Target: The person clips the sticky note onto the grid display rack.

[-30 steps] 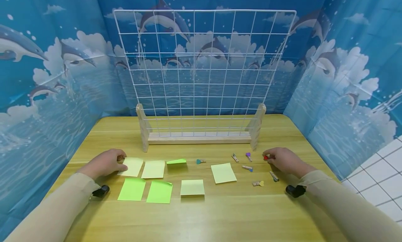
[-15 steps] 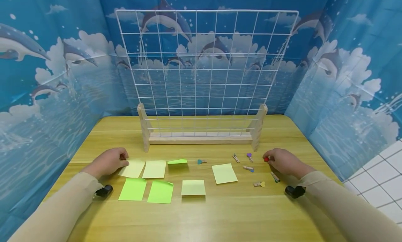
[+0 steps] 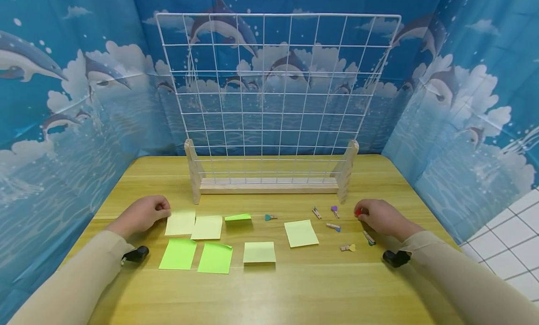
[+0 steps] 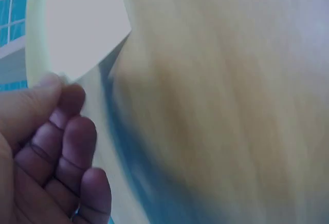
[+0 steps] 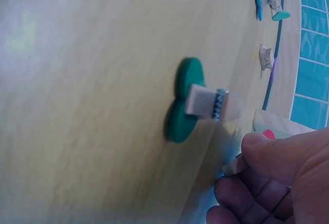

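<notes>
My left hand pinches a pale yellow sticky note by its left edge, between thumb and forefinger. In the left wrist view the sticky note stands up from the fingertips, off the wooden surface. At the right side of the table, my right hand pinches a small wooden clothespin with a red heart; the fingers hide most of it. Close to that hand lies a clothespin with a green heart, apart from the fingers.
Another pale yellow sticky note, bright green ones and several more lie across the table. Small clothespins, such as a purple-hearted one and a yellow-hearted one, lie at right. A white wire grid stands upright behind in a wooden base.
My left hand has lifted the pale yellow note, turning it straighter and shifting its grip to the upper left edge. My right hand stays almost in place with the red-hearted clothespin.
</notes>
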A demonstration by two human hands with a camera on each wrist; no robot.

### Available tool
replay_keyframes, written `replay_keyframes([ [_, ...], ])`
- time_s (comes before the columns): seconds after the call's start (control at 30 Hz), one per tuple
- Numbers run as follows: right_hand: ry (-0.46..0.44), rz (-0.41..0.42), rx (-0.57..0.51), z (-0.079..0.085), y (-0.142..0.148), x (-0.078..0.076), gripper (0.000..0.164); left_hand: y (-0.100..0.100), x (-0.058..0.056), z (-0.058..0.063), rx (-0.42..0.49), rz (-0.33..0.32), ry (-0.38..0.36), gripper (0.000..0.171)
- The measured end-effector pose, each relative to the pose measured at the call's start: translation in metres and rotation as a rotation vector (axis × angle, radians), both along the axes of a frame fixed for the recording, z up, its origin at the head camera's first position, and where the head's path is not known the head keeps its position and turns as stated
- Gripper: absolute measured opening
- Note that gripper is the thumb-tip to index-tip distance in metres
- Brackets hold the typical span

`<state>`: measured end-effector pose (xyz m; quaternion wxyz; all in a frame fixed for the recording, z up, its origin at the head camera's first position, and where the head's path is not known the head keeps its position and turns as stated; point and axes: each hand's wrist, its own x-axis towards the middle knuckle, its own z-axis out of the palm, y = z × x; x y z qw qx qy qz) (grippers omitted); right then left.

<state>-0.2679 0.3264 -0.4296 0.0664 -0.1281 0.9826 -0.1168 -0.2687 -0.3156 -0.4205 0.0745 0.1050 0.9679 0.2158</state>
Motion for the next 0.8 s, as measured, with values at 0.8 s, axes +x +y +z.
replay_keyframes([
  [0.8, 0.146, 0.023, -0.212, 0.041, -0.048, 0.014, 0.011, -0.014, 0.007, 0.038, 0.188, 0.082, 0.052, 0.041],
])
